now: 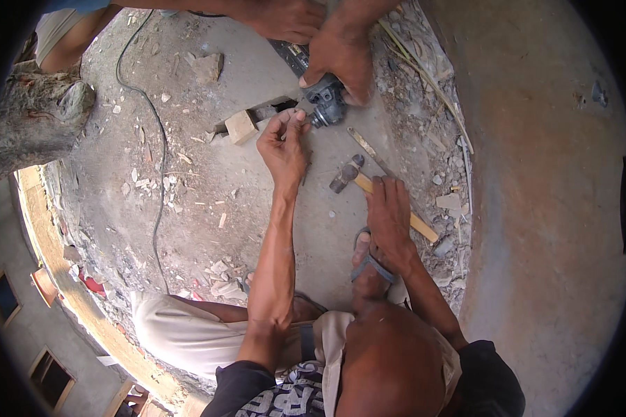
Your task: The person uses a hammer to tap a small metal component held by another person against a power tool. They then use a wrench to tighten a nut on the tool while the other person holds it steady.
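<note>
Out in front, my left hand (284,142) is closed, thumb and fingers pinched together beside the head of a dark angle grinder (328,102). What the pinch holds is too small to make out. A co-worker's hand (341,59) grips the grinder's body from the far side, and their other hand (285,19) lies by its rear end. Nearer to me, my right hand (391,219) is wrapped over the yellow wooden handle of a hammer (343,178), beside my sandalled foot. The hammer's metal head points away to the left. Just beyond it lies a narrow flat strip (370,151).
A small wooden block (241,128) sits left of the grinder, by a slot-like gap. A dark cable (164,149) runs down the ground on the left, among chips and rubble. A log (38,118) lies far left. A smooth brown wall or slab (535,194) rises at right.
</note>
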{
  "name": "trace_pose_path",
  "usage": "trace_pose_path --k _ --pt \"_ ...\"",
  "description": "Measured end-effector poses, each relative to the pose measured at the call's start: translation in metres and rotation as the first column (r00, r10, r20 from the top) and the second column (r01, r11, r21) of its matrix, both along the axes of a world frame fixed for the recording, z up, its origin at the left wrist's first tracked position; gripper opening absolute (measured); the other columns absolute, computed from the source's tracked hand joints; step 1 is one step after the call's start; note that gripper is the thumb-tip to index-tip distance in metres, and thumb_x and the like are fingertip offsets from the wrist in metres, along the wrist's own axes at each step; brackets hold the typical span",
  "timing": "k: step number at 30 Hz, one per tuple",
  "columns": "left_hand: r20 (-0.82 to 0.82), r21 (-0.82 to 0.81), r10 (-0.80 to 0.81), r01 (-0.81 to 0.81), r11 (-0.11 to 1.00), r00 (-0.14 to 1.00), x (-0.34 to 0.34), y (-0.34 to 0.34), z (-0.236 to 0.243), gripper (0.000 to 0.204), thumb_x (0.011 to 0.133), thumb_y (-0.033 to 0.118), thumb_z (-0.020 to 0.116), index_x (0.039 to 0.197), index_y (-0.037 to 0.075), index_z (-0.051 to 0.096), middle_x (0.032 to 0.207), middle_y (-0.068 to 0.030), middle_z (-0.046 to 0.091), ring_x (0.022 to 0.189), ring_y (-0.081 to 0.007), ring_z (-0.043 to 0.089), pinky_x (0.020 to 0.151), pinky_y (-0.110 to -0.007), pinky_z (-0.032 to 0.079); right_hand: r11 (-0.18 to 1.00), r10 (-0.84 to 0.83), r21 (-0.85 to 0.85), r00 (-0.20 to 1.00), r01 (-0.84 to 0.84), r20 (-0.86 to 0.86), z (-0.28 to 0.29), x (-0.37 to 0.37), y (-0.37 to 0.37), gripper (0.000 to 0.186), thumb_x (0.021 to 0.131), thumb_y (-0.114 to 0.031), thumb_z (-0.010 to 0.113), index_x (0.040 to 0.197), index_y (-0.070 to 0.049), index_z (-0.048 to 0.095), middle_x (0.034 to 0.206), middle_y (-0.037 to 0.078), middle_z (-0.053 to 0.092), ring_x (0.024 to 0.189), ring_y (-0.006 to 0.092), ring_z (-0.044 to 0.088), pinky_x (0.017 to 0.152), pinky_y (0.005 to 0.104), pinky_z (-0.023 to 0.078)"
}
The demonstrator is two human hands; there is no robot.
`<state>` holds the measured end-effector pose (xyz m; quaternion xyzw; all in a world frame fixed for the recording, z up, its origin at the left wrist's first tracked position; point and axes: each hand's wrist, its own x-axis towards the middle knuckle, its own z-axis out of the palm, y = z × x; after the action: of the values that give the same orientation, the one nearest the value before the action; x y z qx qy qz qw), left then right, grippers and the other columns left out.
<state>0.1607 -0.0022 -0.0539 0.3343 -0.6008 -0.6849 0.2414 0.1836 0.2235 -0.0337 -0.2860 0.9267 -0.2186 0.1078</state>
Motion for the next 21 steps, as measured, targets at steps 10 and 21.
trace_pose_path --k 10,21 --pt "0.07 -0.181 -0.115 0.126 0.975 0.991 -0.004 -0.011 0.002 0.016 0.097 0.013 0.071 0.104 -0.001 0.075 0.092 -0.0055 0.072 0.084 -0.0112 0.067 0.079 -0.029 0.059 0.999 0.008 0.04 0.999 -0.006 -0.038 -0.002 0.003 0.002 0.036 0.093 -0.012 0.065 0.127 -0.001 0.055 0.114 0.017 0.055 0.102 0.0369 0.054 0.087 0.0495 0.046" --pt "0.15 -0.33 -0.191 0.231 0.915 0.97 -0.004 -0.02 0.004 0.011 0.095 0.009 0.074 0.098 -0.002 0.075 0.087 -0.0028 0.072 0.08 -0.0088 0.065 0.073 -0.024 0.053 0.984 -0.166 0.005 0.901 0.179 0.4 0.024 -0.005 -0.003 0.041 0.094 -0.012 0.062 0.132 0.0 0.053 0.117 0.03 0.061 0.1 0.052 0.062 0.084 0.0558 0.051"
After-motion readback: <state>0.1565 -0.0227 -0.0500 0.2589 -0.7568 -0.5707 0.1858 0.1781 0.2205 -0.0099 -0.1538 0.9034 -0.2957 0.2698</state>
